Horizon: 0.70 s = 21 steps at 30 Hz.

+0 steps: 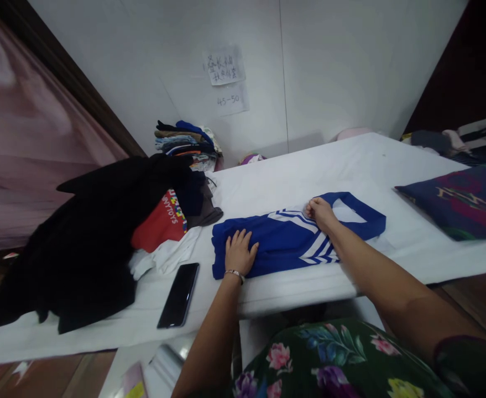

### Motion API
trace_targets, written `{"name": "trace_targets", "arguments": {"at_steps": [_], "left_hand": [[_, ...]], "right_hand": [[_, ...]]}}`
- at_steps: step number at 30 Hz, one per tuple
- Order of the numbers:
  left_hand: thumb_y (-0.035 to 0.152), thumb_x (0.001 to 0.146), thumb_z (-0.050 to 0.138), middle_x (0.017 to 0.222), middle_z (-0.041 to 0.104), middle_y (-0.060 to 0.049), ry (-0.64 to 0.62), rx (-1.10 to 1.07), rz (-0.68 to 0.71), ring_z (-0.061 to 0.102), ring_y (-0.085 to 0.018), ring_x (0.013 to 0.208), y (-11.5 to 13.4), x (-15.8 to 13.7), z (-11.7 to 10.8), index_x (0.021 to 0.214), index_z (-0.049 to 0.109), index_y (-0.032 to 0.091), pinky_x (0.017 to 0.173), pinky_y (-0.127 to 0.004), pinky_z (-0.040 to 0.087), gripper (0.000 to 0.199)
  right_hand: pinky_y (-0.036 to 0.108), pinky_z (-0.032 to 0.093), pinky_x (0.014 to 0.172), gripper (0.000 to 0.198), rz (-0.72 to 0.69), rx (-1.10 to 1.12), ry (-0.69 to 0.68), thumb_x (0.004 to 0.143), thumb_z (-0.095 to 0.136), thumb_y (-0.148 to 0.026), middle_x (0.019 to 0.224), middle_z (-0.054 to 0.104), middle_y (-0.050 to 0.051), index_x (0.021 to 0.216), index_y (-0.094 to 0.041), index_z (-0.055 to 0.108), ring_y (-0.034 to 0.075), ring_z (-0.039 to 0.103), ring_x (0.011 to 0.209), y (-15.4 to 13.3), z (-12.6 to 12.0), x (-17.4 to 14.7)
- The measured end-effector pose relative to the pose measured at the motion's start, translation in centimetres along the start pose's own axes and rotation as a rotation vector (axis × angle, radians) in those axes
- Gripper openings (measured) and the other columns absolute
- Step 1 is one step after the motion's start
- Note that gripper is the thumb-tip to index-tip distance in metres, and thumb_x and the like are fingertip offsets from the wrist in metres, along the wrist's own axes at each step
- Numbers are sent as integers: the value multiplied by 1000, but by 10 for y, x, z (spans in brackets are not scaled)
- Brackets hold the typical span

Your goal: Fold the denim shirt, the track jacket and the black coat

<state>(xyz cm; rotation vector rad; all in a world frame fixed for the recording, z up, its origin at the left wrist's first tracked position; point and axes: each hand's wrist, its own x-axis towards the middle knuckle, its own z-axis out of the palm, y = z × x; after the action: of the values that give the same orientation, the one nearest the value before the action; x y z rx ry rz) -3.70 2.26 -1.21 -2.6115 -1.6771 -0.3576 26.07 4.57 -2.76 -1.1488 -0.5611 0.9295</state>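
Note:
A blue jacket [276, 243] with white chevron stripes lies folded into a long strip on the white-covered table. Its collar end points right. My left hand [240, 253] rests flat on the jacket's left end, fingers spread, with a bracelet at the wrist. Near the collar, at the far edge of the cloth, my right hand [320, 214] is closed with its fingers pinched on the jacket; the exact bit of cloth between them is hidden.
A phone [178, 296] lies left of the jacket. Beyond it is a heap of black clothes [89, 237] with a red garment [160, 224]. Folded clothes [187, 143] are stacked by the wall. A dark patterned garment [462, 199] lies at the right.

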Motion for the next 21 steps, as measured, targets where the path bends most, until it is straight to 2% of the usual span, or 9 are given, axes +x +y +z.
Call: {"name": "trace_targets", "arguments": {"at_steps": [6, 8, 10, 12, 14, 16, 18, 21], "left_hand": [[42, 91, 43, 140, 47, -6, 17, -26, 5, 35, -26, 134, -1, 0, 1, 129, 53, 23, 112, -50, 22, 44], [42, 90, 44, 140, 48, -6, 22, -33, 6, 35, -26, 134, -1, 0, 1, 128, 53, 23, 112, -50, 23, 44], [42, 90, 44, 140, 48, -7, 23, -34, 6, 35, -26, 134, -1, 0, 1, 128, 54, 22, 111, -50, 23, 44], [41, 90, 45, 140, 48, -7, 21, -30, 8, 35, -27, 134, -1, 0, 1, 128, 54, 22, 111, -50, 23, 44], [41, 90, 44, 140, 48, -7, 23, -28, 13, 35, -27, 134, -2, 1, 1, 128, 54, 22, 111, -51, 23, 44], [41, 90, 44, 139, 48, -7, 27, -25, 18, 36, -27, 133, -2, 1, 2, 129, 53, 22, 111, -50, 23, 44], [41, 90, 43, 139, 48, -7, 31, -22, 17, 36, -27, 133, -2, 1, 3, 129, 53, 21, 111, -50, 23, 45], [41, 90, 43, 140, 48, -8, 27, -17, 12, 35, -26, 134, -3, 1, 3, 129, 53, 21, 112, -50, 23, 45]], "right_hand": [[18, 35, 40, 22, -51, 22, 80, 69, 63, -33, 71, 64, -2, 80, -21, 49, 7, 50, 48, -11, -9, -4], [19, 38, 42, 21, -93, -59, 86, 70, 62, -33, 72, 64, -2, 84, -21, 52, 8, 52, 51, -13, -13, -8], [23, 45, 50, 17, -193, -262, 27, 73, 59, -33, 74, 66, 0, 84, -20, 56, 12, 58, 59, -13, -19, -15], [33, 52, 67, 16, -354, -562, -121, 77, 56, -33, 84, 69, 3, 86, -21, 61, 18, 63, 76, -12, -25, -26], [40, 49, 86, 19, -509, -848, -330, 80, 54, -32, 100, 69, 5, 91, -22, 65, 22, 63, 95, -13, -32, -37], [43, 43, 97, 24, -603, -1073, -483, 84, 51, -32, 113, 66, 7, 98, -22, 68, 24, 59, 108, -15, -38, -48], [43, 42, 99, 30, -644, -1232, -510, 88, 46, -34, 118, 64, 9, 106, -20, 67, 25, 57, 112, -19, -44, -57], [44, 42, 98, 35, -671, -1398, -445, 90, 43, -34, 120, 63, 11, 114, -18, 64, 27, 56, 113, -23, -50, -66]]}}
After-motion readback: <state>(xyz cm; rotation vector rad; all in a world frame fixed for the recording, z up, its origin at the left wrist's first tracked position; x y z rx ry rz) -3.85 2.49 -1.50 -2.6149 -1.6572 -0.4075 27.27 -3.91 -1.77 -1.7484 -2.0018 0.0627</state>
